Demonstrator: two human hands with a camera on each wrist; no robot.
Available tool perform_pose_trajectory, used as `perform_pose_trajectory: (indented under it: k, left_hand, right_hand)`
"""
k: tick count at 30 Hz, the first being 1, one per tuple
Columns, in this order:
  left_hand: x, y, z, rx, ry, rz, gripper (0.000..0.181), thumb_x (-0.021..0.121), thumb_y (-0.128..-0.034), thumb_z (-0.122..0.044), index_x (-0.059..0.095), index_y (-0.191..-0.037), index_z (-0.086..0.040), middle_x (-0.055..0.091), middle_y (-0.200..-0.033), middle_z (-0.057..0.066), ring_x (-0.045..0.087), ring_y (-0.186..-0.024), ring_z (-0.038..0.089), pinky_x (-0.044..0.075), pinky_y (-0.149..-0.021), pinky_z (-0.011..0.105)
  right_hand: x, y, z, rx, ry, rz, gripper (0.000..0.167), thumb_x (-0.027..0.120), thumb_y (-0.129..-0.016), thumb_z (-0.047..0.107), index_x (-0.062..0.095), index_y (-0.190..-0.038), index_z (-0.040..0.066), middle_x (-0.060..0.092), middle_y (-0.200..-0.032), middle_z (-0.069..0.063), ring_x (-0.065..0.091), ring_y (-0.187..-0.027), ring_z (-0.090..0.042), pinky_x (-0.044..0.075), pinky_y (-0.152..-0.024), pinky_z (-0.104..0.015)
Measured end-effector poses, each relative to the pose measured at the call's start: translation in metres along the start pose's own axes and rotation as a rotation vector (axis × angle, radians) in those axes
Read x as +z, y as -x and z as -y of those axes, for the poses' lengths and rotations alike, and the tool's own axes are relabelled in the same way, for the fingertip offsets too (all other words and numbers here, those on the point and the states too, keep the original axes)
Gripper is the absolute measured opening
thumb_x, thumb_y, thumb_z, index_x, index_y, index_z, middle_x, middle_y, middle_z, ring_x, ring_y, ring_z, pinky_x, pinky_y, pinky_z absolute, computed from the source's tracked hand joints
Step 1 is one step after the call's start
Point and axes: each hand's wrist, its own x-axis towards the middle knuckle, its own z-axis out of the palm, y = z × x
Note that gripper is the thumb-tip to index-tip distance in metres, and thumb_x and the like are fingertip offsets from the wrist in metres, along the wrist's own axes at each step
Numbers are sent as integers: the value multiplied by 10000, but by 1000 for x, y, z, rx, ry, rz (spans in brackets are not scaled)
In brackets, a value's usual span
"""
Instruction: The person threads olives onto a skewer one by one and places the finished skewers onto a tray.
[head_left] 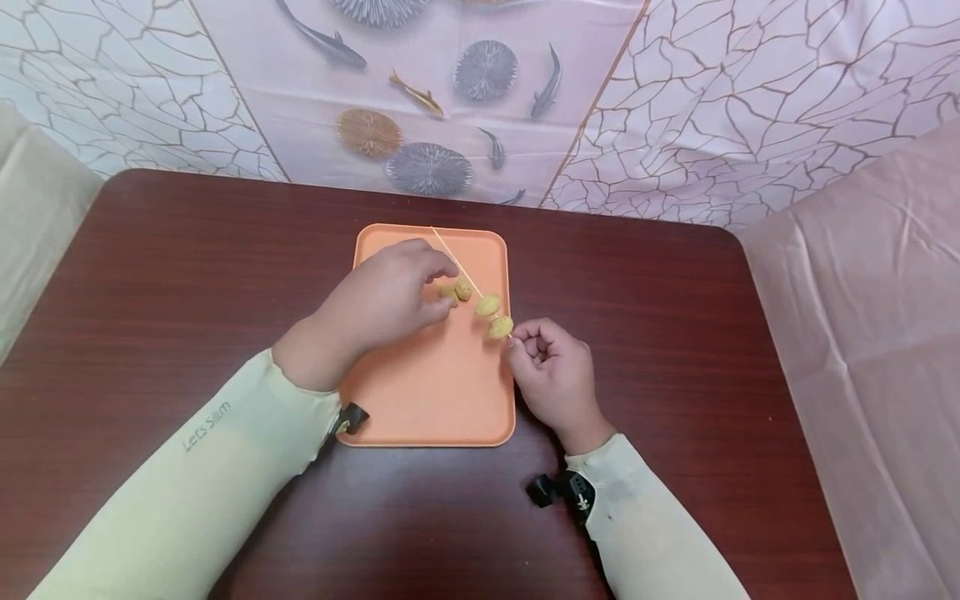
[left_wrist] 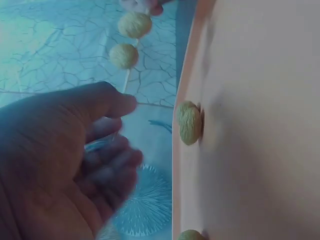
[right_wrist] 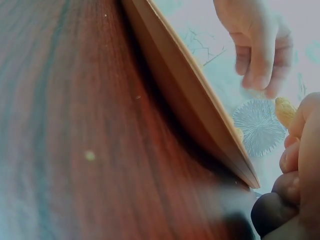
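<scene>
My right hand [head_left: 557, 375] pinches the lower end of a thin wooden skewer [head_left: 460, 265] at the right side of an orange tray [head_left: 427, 400]. Two wrinkled yellow-green fruits [head_left: 489, 305] are threaded near that end, just beyond the fingertips; the skewer's bare part slants up and left. Over the tray, my left hand [head_left: 378, 296] has thumb and bent fingers apart, with nothing pinched between them in the left wrist view. Loose fruits [head_left: 462, 289] of the same kind lie by its fingertips, partly hidden in the head view. One fruit [right_wrist: 285, 111] shows beside the right hand in the right wrist view.
The tray lies on a dark red-brown wooden table [head_left: 675, 375]. Behind the table hangs a patterned cloth [head_left: 300, 100] with fish and round motifs. A plain pale cloth [head_left: 862, 333] drapes the right side. A black camera [head_left: 551, 490] sits at the right wrist.
</scene>
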Motion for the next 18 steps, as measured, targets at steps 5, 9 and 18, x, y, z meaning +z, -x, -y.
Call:
perform_pose_trajectory:
  k: [5,9,18]
  left_hand:
    - [6,-16,3,-147,-116,129,376,824,-960,-329,767,-1184,-31,748,-1147,155,691,-1117,341,586,-1014,487]
    - [16,-26,2,-214,-132,166,324,830,-935,-377,658,-835,-121,637,-866,73,604,-887,291,523,-797,429]
    - [27,-30,7,-237,-117,161,314,767,-937,-256,588,-697,-164,494,-720,-11,504,-770,233,416,-687,363]
  right_hand:
    - [-1,0,-1,22,-10,-10,45,755,-983,102,766,-960,65,589,-652,-6,476,-514,-95,379,-481,-183]
    - [-1,1,-2,30,-19,-11,42,759,-984,99,772,-963,65,598,-652,-5,485,-514,-94,390,-481,-188]
    - [0,0,0,16,-30,-10,38,760,-990,92,778,-958,82,615,-657,-13,490,-515,-95,393,-490,-179]
